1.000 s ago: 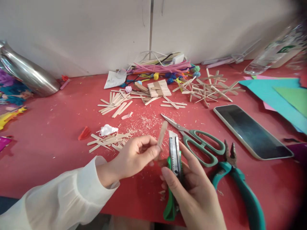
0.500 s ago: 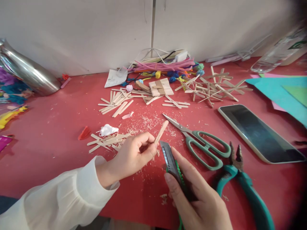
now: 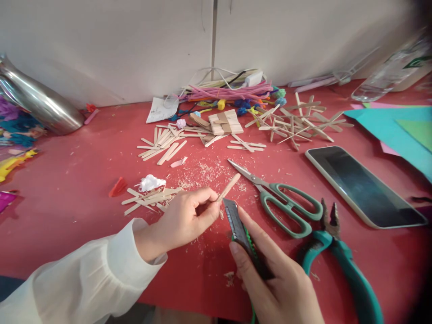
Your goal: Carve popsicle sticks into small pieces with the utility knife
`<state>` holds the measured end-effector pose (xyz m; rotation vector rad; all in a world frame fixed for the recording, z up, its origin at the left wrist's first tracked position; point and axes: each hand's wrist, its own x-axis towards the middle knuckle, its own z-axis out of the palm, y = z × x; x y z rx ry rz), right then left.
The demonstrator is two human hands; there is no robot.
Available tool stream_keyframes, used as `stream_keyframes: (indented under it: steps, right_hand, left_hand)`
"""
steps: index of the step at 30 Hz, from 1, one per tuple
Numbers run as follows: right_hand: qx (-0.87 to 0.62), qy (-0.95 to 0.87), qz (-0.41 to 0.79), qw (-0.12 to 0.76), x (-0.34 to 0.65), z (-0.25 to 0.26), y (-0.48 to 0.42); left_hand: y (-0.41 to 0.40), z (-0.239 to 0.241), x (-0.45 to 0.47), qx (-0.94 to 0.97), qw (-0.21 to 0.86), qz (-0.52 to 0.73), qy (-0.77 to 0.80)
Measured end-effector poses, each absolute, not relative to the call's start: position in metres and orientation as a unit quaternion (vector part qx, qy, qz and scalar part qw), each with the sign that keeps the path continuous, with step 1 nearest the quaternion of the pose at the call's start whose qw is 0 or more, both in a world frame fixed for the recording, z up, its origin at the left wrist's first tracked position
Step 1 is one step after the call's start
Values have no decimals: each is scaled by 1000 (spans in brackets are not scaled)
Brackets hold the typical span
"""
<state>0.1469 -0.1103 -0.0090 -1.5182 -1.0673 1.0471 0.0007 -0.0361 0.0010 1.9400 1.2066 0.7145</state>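
Observation:
Between the thumb and fingers of my left hand (image 3: 189, 216) is a wooden craft stick (image 3: 229, 186), its rounded free end slanting up to the right. My right hand (image 3: 276, 274) grips a black and green utility knife (image 3: 240, 227). The knife's tip is close beside the lower part of the stick; whether they touch I cannot tell. Fine wood shavings (image 3: 207, 173) lie scattered on the red table (image 3: 77, 198) under and beyond my hands. Left of my left hand, a small pile of cut sticks (image 3: 148, 200) lies by a crumpled white scrap (image 3: 151, 182).
Green-handled scissors (image 3: 286, 202) and teal-handled pliers (image 3: 340, 252) lie to the right, near a phone (image 3: 364, 186). Farther back are loose craft sticks (image 3: 165, 144), a bundled stack (image 3: 225, 122), a stick heap (image 3: 300, 121) and pink pipe cleaners (image 3: 226, 93). A metal flask (image 3: 43, 99) stands left.
The craft stick in my left hand has tilted farther to the right. My right hand and the knife have shifted slightly left. Both holds are the same.

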Motion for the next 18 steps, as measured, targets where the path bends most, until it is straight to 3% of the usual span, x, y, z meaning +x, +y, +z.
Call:
stream_keyframes:
  steps: [7, 10, 13, 18]
  right_hand:
    - [-626, -418, 456, 474, 145, -7, -112]
    - [-649, -394, 470, 450, 146, -4, -112]
    - [-638, -321, 488, 502, 148, 3, -112]
    - [-590, -221, 524, 573, 151, 9, -113]
  left_hand:
    - [-37, 5, 2, 770, 339, 267, 470]
    - [-37, 4, 2, 717, 439, 252, 480]
    - [-36, 1, 2, 619, 565, 240, 490]
    - [-35, 3, -1, 597, 568, 285, 489]
